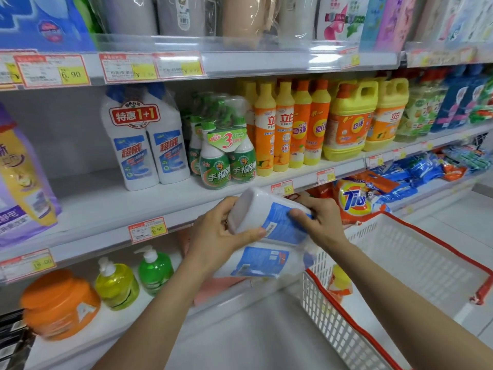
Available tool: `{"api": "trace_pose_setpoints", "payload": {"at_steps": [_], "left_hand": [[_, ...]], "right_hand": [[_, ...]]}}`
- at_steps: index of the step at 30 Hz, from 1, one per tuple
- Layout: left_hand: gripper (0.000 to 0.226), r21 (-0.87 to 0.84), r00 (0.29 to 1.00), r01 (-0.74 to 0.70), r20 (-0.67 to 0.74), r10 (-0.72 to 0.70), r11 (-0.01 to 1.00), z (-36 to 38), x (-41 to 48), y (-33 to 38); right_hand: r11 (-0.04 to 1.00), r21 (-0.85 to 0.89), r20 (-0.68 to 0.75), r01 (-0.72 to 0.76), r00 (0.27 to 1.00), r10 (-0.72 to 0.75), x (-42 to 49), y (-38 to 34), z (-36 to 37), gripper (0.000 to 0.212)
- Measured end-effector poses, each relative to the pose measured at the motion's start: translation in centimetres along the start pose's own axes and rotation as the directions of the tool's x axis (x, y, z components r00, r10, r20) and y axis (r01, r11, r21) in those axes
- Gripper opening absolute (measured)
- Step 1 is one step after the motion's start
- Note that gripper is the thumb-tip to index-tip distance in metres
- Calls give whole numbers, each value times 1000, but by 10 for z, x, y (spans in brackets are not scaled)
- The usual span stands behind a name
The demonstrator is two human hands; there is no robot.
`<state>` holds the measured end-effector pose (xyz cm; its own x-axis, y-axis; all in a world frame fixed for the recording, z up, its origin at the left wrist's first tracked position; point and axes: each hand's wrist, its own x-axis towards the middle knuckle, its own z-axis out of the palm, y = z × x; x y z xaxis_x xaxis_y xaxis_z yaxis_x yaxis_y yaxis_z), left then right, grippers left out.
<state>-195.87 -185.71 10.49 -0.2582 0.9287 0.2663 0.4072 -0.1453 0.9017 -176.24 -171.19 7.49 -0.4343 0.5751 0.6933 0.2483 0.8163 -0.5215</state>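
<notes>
A shrink-wrapped twin pack of white bottles with blue labels lies on its side in front of the shelves, held in both hands. My left hand grips its base end, thumb across the front. My right hand holds the neck end, thumb on the blue label. The pack hangs just left of a white shopping basket with a red rim. An identical twin pack stands upright on the middle shelf.
Green spray bottles and orange-and-yellow dish-soap bottles fill the middle shelf. Below stand an orange tub, yellow and green pump bottles and detergent bags. A yellow-capped bottle lies in the basket.
</notes>
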Motion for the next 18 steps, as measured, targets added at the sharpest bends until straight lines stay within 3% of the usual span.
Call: {"api": "trace_pose_setpoints", "payload": {"at_steps": [2, 4, 8, 12, 18], "left_hand": [[61, 65, 1000, -20, 7, 20, 998, -6, -2, 3], [60, 140, 999, -46, 18, 43, 989, -14, -4, 5], [62, 350, 995, -96, 28, 93, 932, -23, -6, 13], [62, 473, 993, -111, 29, 110, 874, -25, -3, 18], [65, 382, 997, -70, 68, 48, 922, -39, 0, 5]], "right_hand": [[999, 17, -21, 29, 999, -29, 0, -3, 6, 56], [995, -5, 53, 102, 993, -101, 4, -4, 10, 72], [972, -1, 251, 235, 941, -228, 9, -11, 21, 59], [975, 129, 270, 182, 939, -212, 0, -6, 35, 60], [971, 93, 193, 222, 952, -236, 8, -22, 39, 52]]}}
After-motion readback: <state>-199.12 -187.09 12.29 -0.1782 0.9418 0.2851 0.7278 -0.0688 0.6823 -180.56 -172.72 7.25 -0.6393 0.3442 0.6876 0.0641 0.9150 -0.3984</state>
